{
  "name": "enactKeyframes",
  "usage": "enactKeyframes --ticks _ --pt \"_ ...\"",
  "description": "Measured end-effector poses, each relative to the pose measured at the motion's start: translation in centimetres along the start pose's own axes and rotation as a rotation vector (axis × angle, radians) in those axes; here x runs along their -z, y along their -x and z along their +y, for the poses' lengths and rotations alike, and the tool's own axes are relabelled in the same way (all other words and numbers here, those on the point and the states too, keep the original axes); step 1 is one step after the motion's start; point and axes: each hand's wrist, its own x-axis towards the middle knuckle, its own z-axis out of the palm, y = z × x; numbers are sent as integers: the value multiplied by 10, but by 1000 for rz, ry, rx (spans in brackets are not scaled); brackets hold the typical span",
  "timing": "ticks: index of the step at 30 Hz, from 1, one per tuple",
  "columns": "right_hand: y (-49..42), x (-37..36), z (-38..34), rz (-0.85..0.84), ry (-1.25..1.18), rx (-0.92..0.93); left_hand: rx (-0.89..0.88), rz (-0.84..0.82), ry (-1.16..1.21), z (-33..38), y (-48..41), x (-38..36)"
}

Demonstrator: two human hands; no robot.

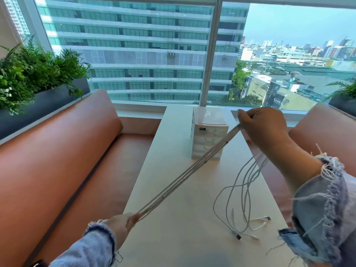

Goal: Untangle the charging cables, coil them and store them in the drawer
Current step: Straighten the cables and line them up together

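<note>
So the person's got the cables [185,175] pulled tight btw both hands. The left hand [123,223] is low and near the body at the table's near-left edge, fingers curled around one end of the bundle. The right hand [264,130] is up high and further out, closed around the other end.

The stretched part is approx 4 white strands side by side. They run diagonally from near-left up to far-right, off the table [173,237], crossing in front of the drawer unit [208,149].

The loose tails [247,182] drop from below the right hand and pool on the table on the near-right, with a USB plug [238,236] and a couple of other connectors lying there. They look partly looped over each other, so prob not fully untangled yet.

The key thing imo is that the long axis points roughly from the left hand towards the drawers, and the right hand is way closer to the unit. The drawers sit just left of it and below it. Coiling prob means bringing the left hand's end up along that line, or winding onto the right.

All the drawers look closed from here. There's a small dark label [201,129] on the unit's top front edge, something like "...box", too small to read properly tbh.
</note>
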Motion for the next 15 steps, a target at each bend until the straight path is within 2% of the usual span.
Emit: enactKeyframes --ticks 6,10,15 --pt "5 -2 0 -17 9 11 -25 27 -107 14 4 7" --pt "-7 9 10 26 -19 -63 -172 48 -37 -1 9 1" --pt "-5 11 12 31 -24 -60 -198 103 -306 0 14 -4"
